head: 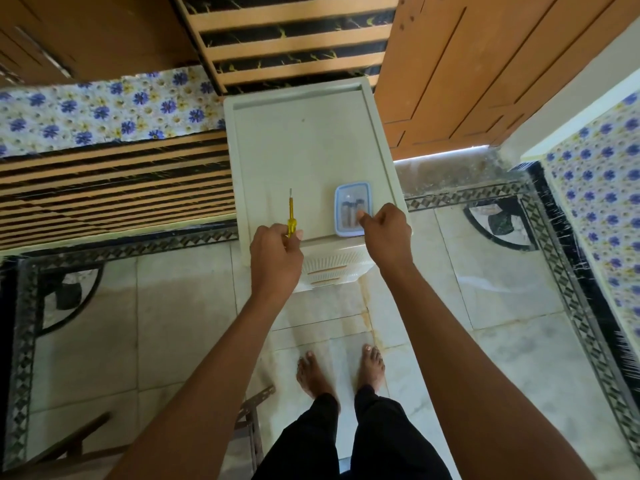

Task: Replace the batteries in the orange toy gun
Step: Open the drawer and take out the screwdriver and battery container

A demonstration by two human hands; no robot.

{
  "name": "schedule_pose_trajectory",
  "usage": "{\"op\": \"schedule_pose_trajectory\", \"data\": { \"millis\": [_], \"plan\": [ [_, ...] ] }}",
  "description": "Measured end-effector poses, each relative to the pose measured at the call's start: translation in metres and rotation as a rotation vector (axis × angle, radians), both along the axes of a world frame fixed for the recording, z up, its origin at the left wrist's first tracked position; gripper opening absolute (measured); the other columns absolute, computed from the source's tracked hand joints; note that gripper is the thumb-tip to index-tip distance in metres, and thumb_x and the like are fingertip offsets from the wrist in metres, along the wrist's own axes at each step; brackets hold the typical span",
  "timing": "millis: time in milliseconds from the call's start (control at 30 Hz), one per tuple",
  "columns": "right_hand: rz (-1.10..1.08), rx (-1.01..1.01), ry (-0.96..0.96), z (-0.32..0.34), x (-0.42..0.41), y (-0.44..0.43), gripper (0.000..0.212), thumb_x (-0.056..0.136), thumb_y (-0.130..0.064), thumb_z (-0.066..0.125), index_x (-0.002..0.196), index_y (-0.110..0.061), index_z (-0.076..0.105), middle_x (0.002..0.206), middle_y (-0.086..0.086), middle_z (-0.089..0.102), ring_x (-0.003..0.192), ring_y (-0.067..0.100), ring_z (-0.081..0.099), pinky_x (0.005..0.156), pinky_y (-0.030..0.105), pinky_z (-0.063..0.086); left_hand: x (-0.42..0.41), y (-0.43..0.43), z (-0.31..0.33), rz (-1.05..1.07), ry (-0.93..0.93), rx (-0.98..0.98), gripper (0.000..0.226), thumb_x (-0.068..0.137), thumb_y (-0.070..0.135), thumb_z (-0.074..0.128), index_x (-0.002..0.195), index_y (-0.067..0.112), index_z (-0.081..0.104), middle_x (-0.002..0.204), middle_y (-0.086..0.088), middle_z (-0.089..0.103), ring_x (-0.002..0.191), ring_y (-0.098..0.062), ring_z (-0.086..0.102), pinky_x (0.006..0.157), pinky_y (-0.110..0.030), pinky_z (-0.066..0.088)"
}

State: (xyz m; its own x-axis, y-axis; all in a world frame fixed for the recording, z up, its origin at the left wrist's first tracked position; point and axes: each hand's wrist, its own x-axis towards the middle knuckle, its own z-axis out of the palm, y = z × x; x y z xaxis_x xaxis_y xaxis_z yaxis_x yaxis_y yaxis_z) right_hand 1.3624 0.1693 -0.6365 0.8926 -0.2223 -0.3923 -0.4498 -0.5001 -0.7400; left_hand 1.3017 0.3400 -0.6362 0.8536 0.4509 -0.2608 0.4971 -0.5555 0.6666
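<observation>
A yellow-handled screwdriver [291, 213] points away from me over the near left part of a cream plastic cabinet top [304, 143]; my left hand [276, 252] grips its handle. A small clear box with a blue rim [353, 208] sits at the near right of that top, with dark batteries inside. My right hand [386, 233] holds the box's near right edge, thumb on the lid. No orange toy gun is in view.
The cabinet's ribbed drawer front [334, 271] faces me. A slatted bench with a flowered cloth [104, 112] stands to the left, wooden doors [485, 71] behind on the right. My bare feet [341, 370] stand on the tiled floor.
</observation>
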Motion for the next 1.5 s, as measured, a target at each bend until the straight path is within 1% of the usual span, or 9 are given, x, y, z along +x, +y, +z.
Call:
{"op": "schedule_pose_trajectory", "data": {
  "millis": [100, 233, 333, 467, 667, 867, 1133, 1300, 1500],
  "plan": [
    [-0.065, 0.128, -0.030, 0.018, -0.028, 0.000, 0.038, 0.098, -0.028, 0.070, 0.074, -0.014, 0.045, 0.072, 0.009, 0.053, 0.076, 0.034, 0.066, 0.072, 0.046, 0.060, -0.025, -0.001, 0.019, 0.056, -0.046, -0.131, 0.019, 0.100, 0.030, 0.067, 0.106, 0.013, 0.071, 0.102, -0.006, 0.067, 0.092, -0.018, 0.063, 0.078, -0.029, 0.048],
    [-0.076, 0.264, -0.050, 0.040, -0.072, -0.008, 0.054, 0.085, -0.054, 0.070, 0.077, -0.005, 0.051, 0.085, 0.026, 0.066, 0.086, 0.038, 0.073, 0.078, 0.061, 0.061, -0.056, -0.006, 0.046, 0.069, -0.080, -0.221, 0.012, 0.097, 0.029, 0.070, 0.095, 0.018, 0.072, 0.085, 0.007, 0.068, 0.080, -0.011, 0.065, 0.076, -0.032, 0.054],
    [-0.061, 0.333, -0.053, 0.062, -0.105, -0.019, 0.048, 0.081, -0.056, 0.073, 0.071, -0.013, 0.054, 0.082, 0.023, 0.069, 0.083, 0.031, 0.075, 0.079, 0.059, 0.062, -0.083, -0.014, 0.070, 0.101, -0.112, -0.305, 0.014, 0.096, 0.031, 0.072, 0.088, 0.019, 0.073, 0.072, 0.004, 0.071, 0.070, -0.012, 0.068, 0.074, -0.043, 0.062],
    [-0.051, 0.445, -0.078, 0.090, -0.151, -0.047, 0.032, 0.092, -0.028, 0.080, 0.082, -0.007, 0.058, 0.087, 0.024, 0.070, 0.088, 0.031, 0.076, 0.071, 0.038, 0.065, -0.132, -0.035, 0.105, 0.166, -0.212, -0.318, 0.013, 0.095, 0.031, 0.073, 0.083, 0.023, 0.073, 0.057, 0.003, 0.058, 0.059, -0.015, 0.058, 0.069, -0.053, 0.061],
    [0.052, 0.525, -0.050, 0.118, -0.205, -0.091, 0.023, 0.093, -0.020, 0.079, 0.091, -0.008, 0.060, 0.093, 0.016, 0.077, 0.091, 0.023, 0.078, 0.073, 0.035, 0.064, -0.206, -0.082, 0.130, 0.251, -0.292, -0.305, 0.013, 0.097, 0.026, 0.072, 0.086, 0.019, 0.073, 0.054, 0.012, 0.054, 0.054, -0.007, 0.053, 0.061, -0.035, 0.051],
    [0.163, 0.592, -0.010, 0.132, -0.262, -0.121, 0.022, 0.092, -0.016, 0.079, 0.086, -0.012, 0.058, 0.093, 0.019, 0.076, 0.089, 0.024, 0.077, 0.070, 0.031, 0.061, -0.292, -0.137, 0.135, 0.394, -0.326, -0.356, 0.013, 0.093, 0.031, 0.072, 0.085, 0.041, 0.074, 0.078, -0.001, 0.075, 0.075, -0.024, 0.074, 0.070, -0.041, 0.061],
    [0.342, 0.595, 0.011, 0.131, -0.343, -0.111, 0.023, 0.093, -0.016, 0.079, 0.090, -0.006, 0.059, 0.094, 0.013, 0.078, 0.091, 0.021, 0.078, 0.071, 0.037, 0.063, -0.388, -0.151, 0.143, 0.586, -0.342, -0.343, 0.011, 0.093, 0.015, 0.076, 0.088, 0.024, 0.076, 0.070, 0.000, 0.072, 0.060, -0.009, 0.067, 0.060, -0.040, 0.061],
    [0.424, 0.584, -0.005, 0.135, -0.405, -0.089, 0.023, 0.092, -0.018, 0.080, 0.086, -0.011, 0.058, 0.095, 0.012, 0.078, 0.090, 0.021, 0.078, 0.068, 0.038, 0.062, -0.450, -0.134, 0.158, 0.619, -0.340, -0.274, 0.006, 0.094, 0.015, 0.074, 0.091, 0.011, 0.076, 0.075, -0.011, 0.072, 0.056, 0.003, 0.061, 0.051, -0.009, 0.045],
    [0.444, 0.612, -0.028, 0.143, -0.487, -0.054, 0.023, 0.093, -0.015, 0.077, 0.083, -0.016, 0.057, 0.095, 0.009, 0.079, 0.092, 0.019, 0.078, 0.069, 0.037, 0.062, -0.544, -0.104, 0.163, 0.642, -0.367, -0.309, 0.008, 0.093, 0.021, 0.075, 0.086, 0.018, 0.076, 0.059, 0.007, 0.066, 0.053, -0.001, 0.059, 0.058, -0.020, 0.050]
  ]
}}
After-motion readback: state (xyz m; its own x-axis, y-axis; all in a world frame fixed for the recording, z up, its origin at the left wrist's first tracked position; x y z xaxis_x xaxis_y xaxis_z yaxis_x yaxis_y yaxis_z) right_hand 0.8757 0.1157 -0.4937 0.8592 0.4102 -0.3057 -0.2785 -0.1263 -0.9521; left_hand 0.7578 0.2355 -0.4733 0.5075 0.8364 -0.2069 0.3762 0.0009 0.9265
